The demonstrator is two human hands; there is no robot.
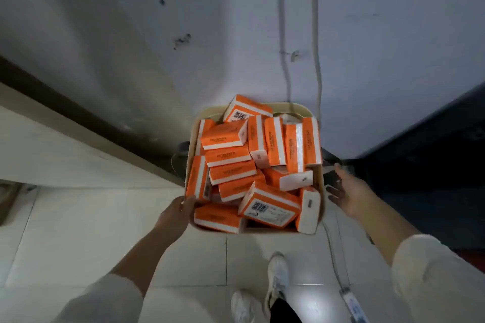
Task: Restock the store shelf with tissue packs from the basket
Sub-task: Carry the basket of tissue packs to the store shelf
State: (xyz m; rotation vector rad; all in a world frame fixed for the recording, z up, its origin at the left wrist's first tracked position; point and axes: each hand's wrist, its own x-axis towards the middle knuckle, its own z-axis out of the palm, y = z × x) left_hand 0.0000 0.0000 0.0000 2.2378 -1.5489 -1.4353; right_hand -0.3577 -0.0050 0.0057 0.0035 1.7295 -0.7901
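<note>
Cream plastic basket [294, 107] heaped with orange-and-white tissue packs [267, 207], jumbled, set against grey wall [105, 21]. Left hand [178, 211] grips near-left rim. Right hand [346, 191] splayed, empty, beside right wall. White cable [319, 60] behind; tiled floor [78, 217] below.

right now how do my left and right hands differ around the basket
The left hand touches the near-left rim of the basket, fingers together. The right hand hovers beside its right wall, apart from it, fingers spread. The left is nearer the person's body. Neither holds a tissue pack; both sleeves are white.
</note>
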